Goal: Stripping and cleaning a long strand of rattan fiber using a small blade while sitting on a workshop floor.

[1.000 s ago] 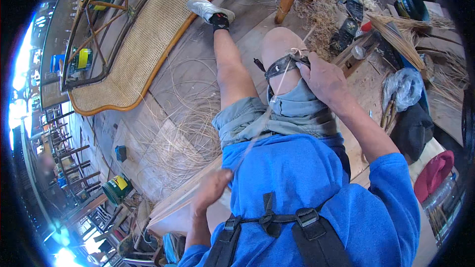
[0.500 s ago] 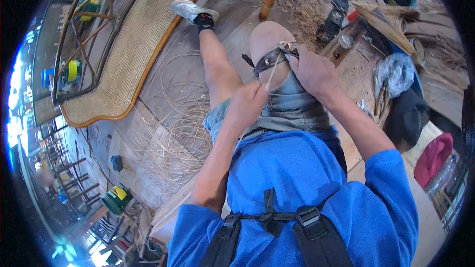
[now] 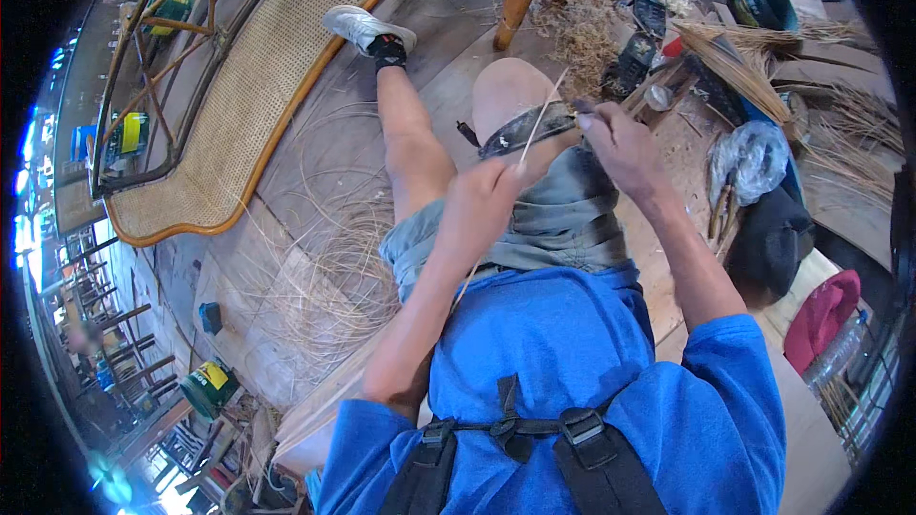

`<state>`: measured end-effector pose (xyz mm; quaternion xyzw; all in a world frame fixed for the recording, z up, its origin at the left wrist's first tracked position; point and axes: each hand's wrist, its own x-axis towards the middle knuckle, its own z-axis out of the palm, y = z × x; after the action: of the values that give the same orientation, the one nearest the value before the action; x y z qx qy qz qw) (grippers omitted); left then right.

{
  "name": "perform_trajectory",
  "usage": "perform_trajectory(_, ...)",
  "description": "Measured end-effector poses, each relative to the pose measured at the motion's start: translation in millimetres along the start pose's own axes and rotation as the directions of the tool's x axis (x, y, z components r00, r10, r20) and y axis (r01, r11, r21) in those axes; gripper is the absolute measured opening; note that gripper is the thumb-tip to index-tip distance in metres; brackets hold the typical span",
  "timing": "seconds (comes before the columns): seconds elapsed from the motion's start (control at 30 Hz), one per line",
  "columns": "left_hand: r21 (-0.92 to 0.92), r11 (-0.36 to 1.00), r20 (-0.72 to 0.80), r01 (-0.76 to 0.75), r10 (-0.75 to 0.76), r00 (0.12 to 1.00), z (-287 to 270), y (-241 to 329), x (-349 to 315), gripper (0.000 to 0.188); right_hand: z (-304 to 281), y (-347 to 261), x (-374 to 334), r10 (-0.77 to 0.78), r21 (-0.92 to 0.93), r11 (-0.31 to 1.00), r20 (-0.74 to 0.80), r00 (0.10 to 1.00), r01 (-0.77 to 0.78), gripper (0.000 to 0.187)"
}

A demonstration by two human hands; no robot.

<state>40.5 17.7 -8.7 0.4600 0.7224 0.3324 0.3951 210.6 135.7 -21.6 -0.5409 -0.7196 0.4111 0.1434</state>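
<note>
Yellow-labelled bucket [image 3: 209, 389], strip [image 3: 541, 121] in left hand [image 3: 482, 200]

1 pale strip [image 3: 540, 122] obstructs the gap between left hand [image 3: 480, 205] and right hand [image 3: 622, 148].

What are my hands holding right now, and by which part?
Left hand: a pale, thin strip, gripped partway along, its tip sticking up. Right hand: I can't tell what, if anything, it holds.

The strip [image 3: 542, 117] is pale tan, the knee band [image 3: 506, 136] black.
</note>
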Motion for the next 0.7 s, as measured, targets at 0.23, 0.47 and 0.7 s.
perform_trajectory(0.23,-0.013,1.000,0.109,0.020,-0.019,0.994,9,-2,14,0.030,11,-23,-7,-0.022,-0.445,0.892,0.124,0.992,0.076,0.036)
perform_trajectory(0.47,-0.058,0.899,0.188,0.434,-0.417,0.889,-66,-30,-132,0.028,3,8,5,-0.029,-0.319,0.946,0.101,0.994,0.060,0.036)
perform_trajectory(0.7,0.093,0.993,0.130,0.073,-0.084,0.988,-19,24,0,0.030,-5,-1,-2,-0.071,-0.028,0.997,0.083,0.994,0.073,0.039)
